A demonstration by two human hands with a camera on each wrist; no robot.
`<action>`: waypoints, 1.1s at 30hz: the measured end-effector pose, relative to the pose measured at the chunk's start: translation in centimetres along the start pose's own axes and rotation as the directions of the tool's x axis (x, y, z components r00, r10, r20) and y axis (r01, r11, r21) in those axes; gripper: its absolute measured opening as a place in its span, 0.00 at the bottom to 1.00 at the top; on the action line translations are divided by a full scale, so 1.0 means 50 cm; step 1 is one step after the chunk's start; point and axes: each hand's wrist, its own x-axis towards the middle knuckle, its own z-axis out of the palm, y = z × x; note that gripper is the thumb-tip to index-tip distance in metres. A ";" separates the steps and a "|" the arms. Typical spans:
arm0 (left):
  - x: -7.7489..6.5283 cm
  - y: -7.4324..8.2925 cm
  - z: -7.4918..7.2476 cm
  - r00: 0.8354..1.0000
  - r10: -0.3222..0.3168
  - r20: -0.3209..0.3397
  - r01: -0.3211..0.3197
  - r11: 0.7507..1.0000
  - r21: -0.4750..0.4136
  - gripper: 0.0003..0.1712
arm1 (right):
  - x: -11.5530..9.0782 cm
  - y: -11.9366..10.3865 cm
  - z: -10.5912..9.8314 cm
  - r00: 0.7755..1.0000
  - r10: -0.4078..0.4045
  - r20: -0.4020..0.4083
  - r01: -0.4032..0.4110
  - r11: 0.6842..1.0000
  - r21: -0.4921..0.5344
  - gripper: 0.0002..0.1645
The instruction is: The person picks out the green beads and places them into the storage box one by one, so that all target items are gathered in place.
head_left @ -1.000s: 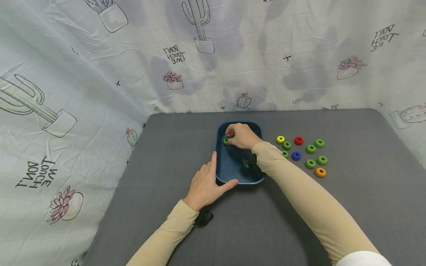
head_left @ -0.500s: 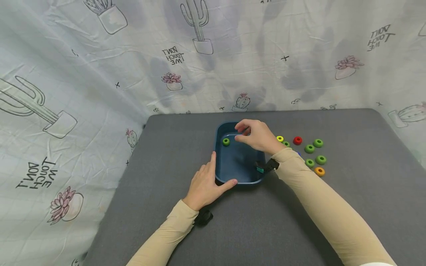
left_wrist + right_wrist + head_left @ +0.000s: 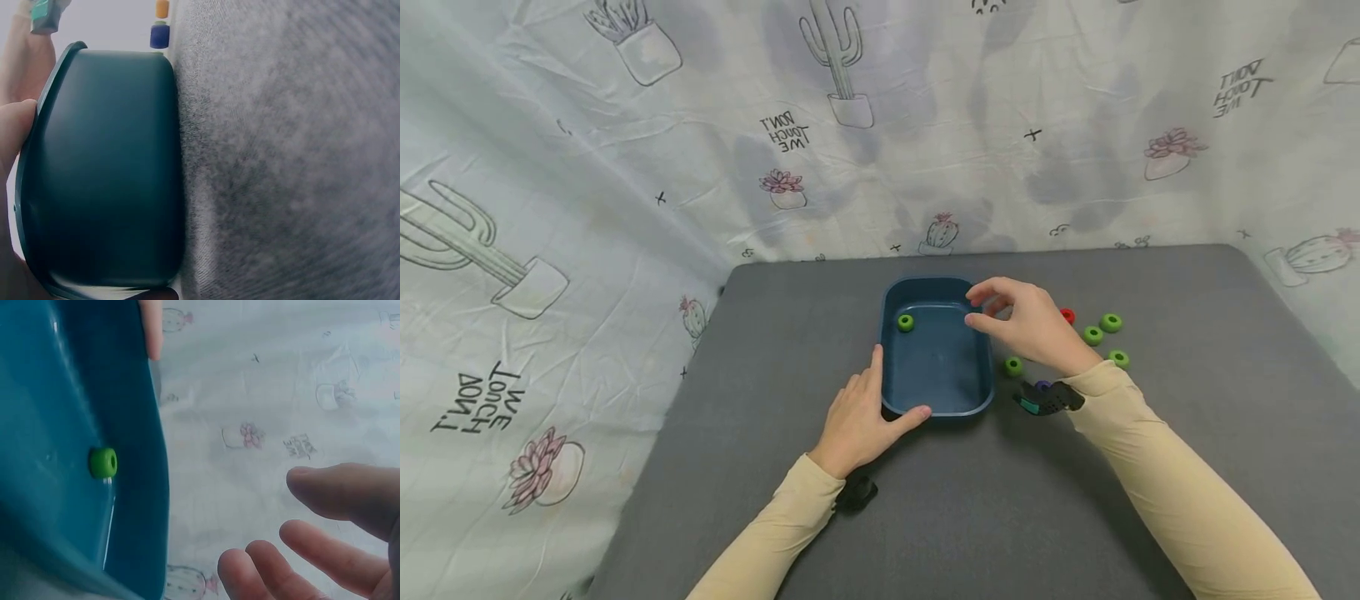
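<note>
A blue tray (image 3: 936, 362) lies on the grey table, with one green ring-shaped bead (image 3: 906, 322) inside near its left wall. My left hand (image 3: 859, 417) rests against the tray's near left corner, index finger along the left side and thumb at the front rim. Over the tray's right rim hovers my right hand (image 3: 1028, 323), its thumb and fingers apart and nothing between them. In the right wrist view the same green bead (image 3: 103, 463) sits by the tray wall, away from the spread fingertips (image 3: 303, 478).
Right of the tray lie loose beads: several green ones (image 3: 1111, 322), a red one (image 3: 1067, 316) and a blue one (image 3: 1042, 386), partly hidden by my right arm. An orange bead (image 3: 162, 8) shows in the left wrist view. A printed curtain (image 3: 940, 150) hangs behind the table.
My right hand has let go of the green bead inside the tray, lifted and moved right to the tray's right rim. The left hand has stayed at the tray's corner.
</note>
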 end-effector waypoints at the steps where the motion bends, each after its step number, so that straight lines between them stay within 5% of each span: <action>1: 0.000 0.000 0.000 1.000 -0.004 0.001 0.004 1.000 0.000 0.71 | -0.005 0.004 -0.004 1.000 0.004 -0.007 -0.004 1.000 -0.001 0.20; 13: 0.000 -0.001 0.002 1.000 -0.002 -0.003 0.002 1.000 0.001 0.71 | -0.062 0.046 -0.012 0.999 -0.006 -0.047 0.002 0.996 -0.087 0.18; 33: 0.000 0.001 -0.001 1.000 0.007 -0.008 -0.007 1.000 0.002 0.70 | -0.083 0.118 0.019 0.998 0.060 0.023 -0.057 0.993 -0.101 0.29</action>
